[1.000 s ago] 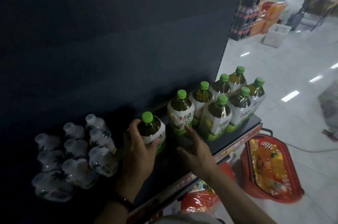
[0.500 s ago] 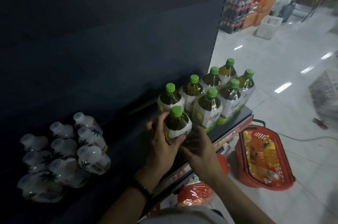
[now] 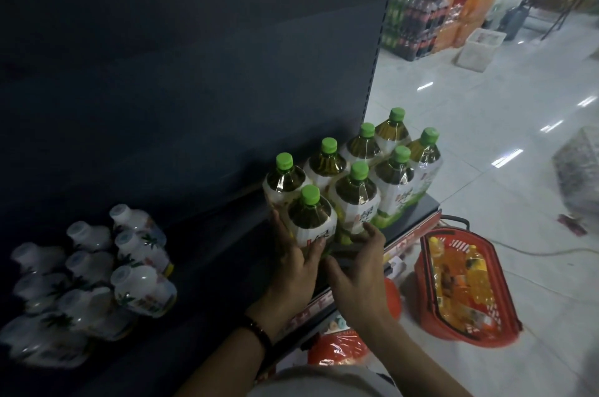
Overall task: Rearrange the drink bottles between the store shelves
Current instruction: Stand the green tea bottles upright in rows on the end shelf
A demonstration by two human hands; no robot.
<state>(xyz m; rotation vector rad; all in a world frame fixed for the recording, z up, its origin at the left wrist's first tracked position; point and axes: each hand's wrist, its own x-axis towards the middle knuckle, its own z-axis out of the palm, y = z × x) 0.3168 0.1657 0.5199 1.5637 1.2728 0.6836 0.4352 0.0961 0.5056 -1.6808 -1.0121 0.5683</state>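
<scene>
Nearest, at the bottom centre of the frame, two forearms reach up over the red-and-white price strip [image 3: 409, 239] on the front edge of a dark, matte shelf board [image 3: 214, 280]. The left hand [image 3: 293, 263], a dark band on its wrist, grips a clear plastic tea bottle with a green cap and a white-and-green label [image 3: 310, 219] — fingers curled round its left side, thumb on the front. That bottle stands upright at the near left corner of the cluster of matching green-capped tea bottles [image 3: 382, 169], touching its neighbours. The right hand [image 3: 356, 263] lies just beside it, loosely spread, holding nothing, its fingertips at the base of the next bottle.

At lower left on the same board sits a blurred huddle of squat white bottles with palm prints [image 3: 97, 267], well apart from the tea.

Below the shelf at lower right, a red plastic shopping basket of orange drinks [image 3: 466, 286] rests on the glossy pale tiled floor [image 3: 486, 137]. Behind the bottles rises the dark blue back panel [image 3: 194, 72] — its slotted upright ends the shelf. In the upper right, wrapped packs of dark cola and orange soda [image 3: 431, 11] stand beside a white crate [image 3: 481, 48].
</scene>
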